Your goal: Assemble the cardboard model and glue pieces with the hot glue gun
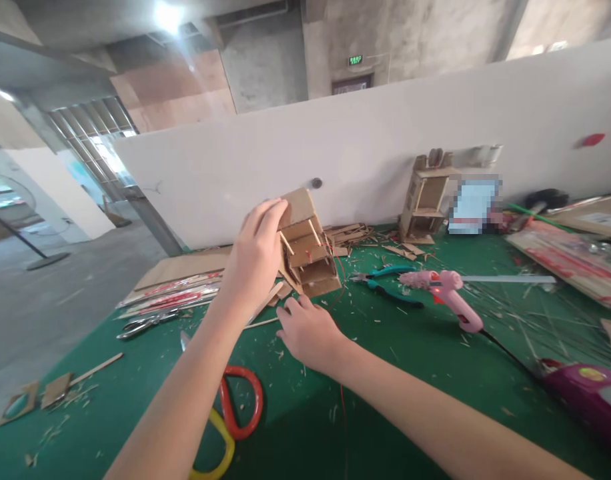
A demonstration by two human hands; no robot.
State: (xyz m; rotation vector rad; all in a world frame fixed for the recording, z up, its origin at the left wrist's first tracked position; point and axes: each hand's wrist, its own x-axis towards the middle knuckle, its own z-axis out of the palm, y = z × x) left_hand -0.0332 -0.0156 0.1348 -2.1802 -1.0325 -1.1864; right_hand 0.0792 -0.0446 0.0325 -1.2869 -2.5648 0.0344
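A small cardboard model (313,257) with shelf-like tiers and thin wooden sticks is held up, tilted, above the table. My left hand (253,247) grips its upper left side, fingers wrapped over the top edge. Just below the model's lower edge is my right hand (310,333), its fingers bent and drawn together; whether they pinch the cardboard or something small is hidden. A thin red wire (343,273) loops from the model's right side and runs down past my right wrist. Cardboard scraps (348,235) lie behind it.
Right of the model are teal-handled pliers (395,293) and a pink glue gun (448,290) with a cord. A taller cardboard structure (425,200) stands by the white partition (245,167). Scissors (243,400) with red and yellow handles lie near my left forearm on the green table (410,413).
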